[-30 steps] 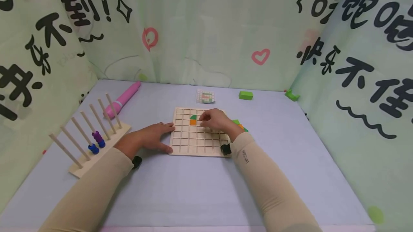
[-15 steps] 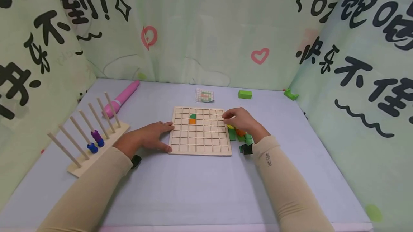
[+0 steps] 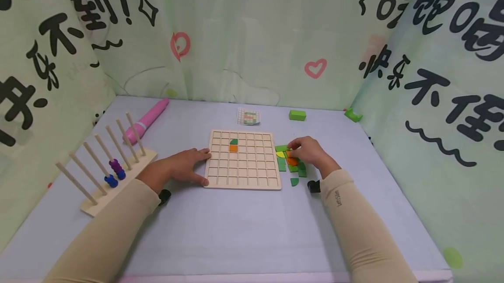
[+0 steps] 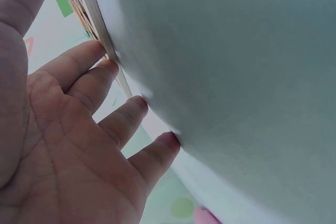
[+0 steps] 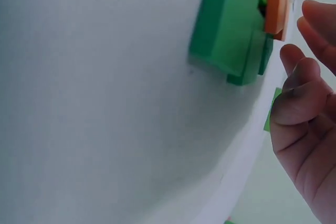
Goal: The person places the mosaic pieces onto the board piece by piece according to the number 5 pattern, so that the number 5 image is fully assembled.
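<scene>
A wooden grid board (image 3: pixel 246 169) lies flat in the head view, with a green quarter-round tile (image 3: pixel 234 141) and an orange square tile (image 3: pixel 233 148) in its upper cells. Along its left edge rests my left hand (image 3: pixel 188 165), fingers spread; the left wrist view shows its fingertips (image 4: pixel 107 65) right at the board's side. To the right of the board, my right hand (image 3: pixel 310 151) reaches over a pile of green, yellow and orange tiles (image 3: pixel 281 164). Its loosely bent fingers (image 5: pixel 302 100) are close to an orange tile (image 5: pixel 275 3), nothing visible between them.
A wooden peg stand (image 3: pixel 118 186) with blue and purple beads stands left, near a pink pen-shaped object (image 3: pixel 147 119). Behind the board lie a patterned card (image 3: pixel 248 117) and a green block (image 3: pixel 297 115). A green curved piece (image 3: pixel 353 115) sits at the back right.
My right hand has moved off the board to the right and come down over the tile pile, uncovering the board's right part. The left hand stays at the board's edge.
</scene>
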The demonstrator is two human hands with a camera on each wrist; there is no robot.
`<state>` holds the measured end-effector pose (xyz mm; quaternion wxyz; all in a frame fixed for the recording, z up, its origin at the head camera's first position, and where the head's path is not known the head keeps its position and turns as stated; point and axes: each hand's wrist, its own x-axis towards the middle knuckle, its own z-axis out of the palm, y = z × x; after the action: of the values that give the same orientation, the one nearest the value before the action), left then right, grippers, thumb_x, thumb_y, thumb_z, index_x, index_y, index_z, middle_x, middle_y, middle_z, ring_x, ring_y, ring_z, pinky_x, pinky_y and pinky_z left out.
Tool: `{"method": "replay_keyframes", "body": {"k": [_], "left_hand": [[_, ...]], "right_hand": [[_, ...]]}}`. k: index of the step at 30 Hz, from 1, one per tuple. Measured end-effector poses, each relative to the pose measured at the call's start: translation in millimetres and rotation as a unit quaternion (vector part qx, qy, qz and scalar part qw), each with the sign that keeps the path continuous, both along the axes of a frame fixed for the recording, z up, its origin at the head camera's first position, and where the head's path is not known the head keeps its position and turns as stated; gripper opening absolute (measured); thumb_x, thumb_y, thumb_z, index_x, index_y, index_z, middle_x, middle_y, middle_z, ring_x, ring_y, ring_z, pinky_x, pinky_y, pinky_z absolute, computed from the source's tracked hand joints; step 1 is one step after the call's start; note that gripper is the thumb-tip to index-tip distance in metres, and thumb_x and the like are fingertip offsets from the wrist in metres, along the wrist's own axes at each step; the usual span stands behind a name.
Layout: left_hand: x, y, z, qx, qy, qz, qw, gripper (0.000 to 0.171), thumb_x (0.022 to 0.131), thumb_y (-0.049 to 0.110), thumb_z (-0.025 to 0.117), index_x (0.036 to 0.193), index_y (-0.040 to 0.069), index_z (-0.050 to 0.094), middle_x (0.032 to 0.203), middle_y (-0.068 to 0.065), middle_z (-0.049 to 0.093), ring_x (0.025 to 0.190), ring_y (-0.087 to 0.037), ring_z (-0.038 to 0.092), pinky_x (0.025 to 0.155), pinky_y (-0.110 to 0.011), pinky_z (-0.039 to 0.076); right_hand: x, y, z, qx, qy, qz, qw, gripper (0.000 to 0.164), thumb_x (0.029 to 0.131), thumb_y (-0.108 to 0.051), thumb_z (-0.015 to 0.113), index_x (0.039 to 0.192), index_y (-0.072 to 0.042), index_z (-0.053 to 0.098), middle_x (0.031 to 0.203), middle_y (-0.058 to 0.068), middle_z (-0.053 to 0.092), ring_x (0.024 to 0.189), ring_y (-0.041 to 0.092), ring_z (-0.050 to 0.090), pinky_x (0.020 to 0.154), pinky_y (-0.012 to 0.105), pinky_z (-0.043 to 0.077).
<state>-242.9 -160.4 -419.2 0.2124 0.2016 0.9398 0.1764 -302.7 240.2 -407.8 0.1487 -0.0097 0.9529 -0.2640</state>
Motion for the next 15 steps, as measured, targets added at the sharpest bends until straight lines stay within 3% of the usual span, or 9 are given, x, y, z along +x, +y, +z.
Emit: {"method": "replay_keyframes", "body": {"k": [7,15], "left_hand": [[0.7,-0.7,-1.0,0.004,-0.005,0.002,1.0,0.097,0.086,0.048,0.083,0.162,0.012,0.036,0.173,-0.006,0.024,0.159,-0.042,0.018,0.127,-0.057,0.022],[1.6,-1.6,0.8,0.006,0.003,-0.005,1.0,0.096,0.086,0.047,0.083,0.162,0.011,0.037,0.173,-0.007,0.025,0.159,-0.043,0.018,0.127,-0.058,0.023]], "right_hand": [[-1.3,-1.2,-7.9,0.039,0.004,0.017,0.999,0.035,0.101,-0.015,0.065,0.134,-0.004,0.067,0.133,0.018,0.064,0.111,0.031,0.056,0.104,0.047,0.05],[-0.2,-7.5,-3.0,0.077,0.011,0.03,0.997,0.033,0.101,-0.013,0.064,0.132,-0.001,0.066,0.128,0.018,0.065,0.107,0.031,0.057,0.103,0.046,0.051]]}}
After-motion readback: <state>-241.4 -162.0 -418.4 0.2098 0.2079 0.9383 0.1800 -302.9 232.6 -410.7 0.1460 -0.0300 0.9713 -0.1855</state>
